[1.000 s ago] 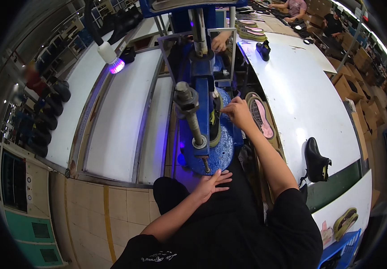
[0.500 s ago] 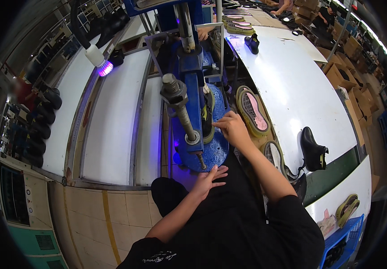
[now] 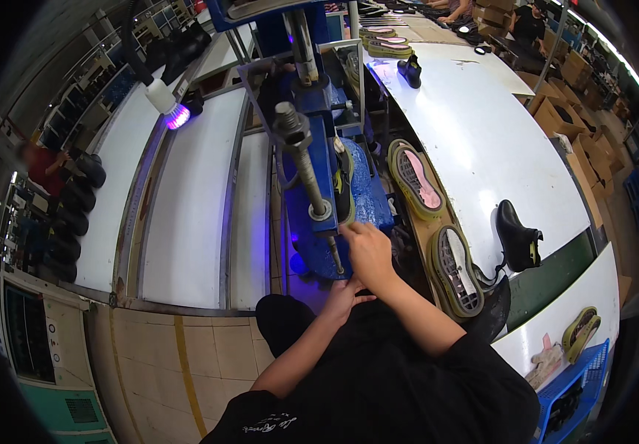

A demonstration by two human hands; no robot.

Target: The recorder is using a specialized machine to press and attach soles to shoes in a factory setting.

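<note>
A blue press (image 3: pixel 325 166) stands before me with a dark shoe with an olive-green sole (image 3: pixel 344 189) under its arm, on a blue base (image 3: pixel 370 181). My right hand (image 3: pixel 370 257) is at the near end of the shoe and press arm. Its fingers are curled in, and whatever they pinch is hidden. Just below it, by the near edge of the base, my left hand (image 3: pixel 341 300) has its fingers stretched out, partly covered by the right hand. I see nothing held in it.
Right of the press lie a pink-lined sole (image 3: pixel 424 177) and a grey-lined sole (image 3: pixel 454 270) on a board. A black ankle boot (image 3: pixel 515 237) and a small black boot (image 3: pixel 409 72) are on the white table (image 3: pixel 475 126). A purple-lit lamp (image 3: pixel 176 115) hangs left. A blue basket (image 3: pixel 593 370) stands lower right.
My right hand has come down from the side of the shoe toward its near end. My left hand has shifted slightly, so the hands now overlap. The whole view has turned a little.
</note>
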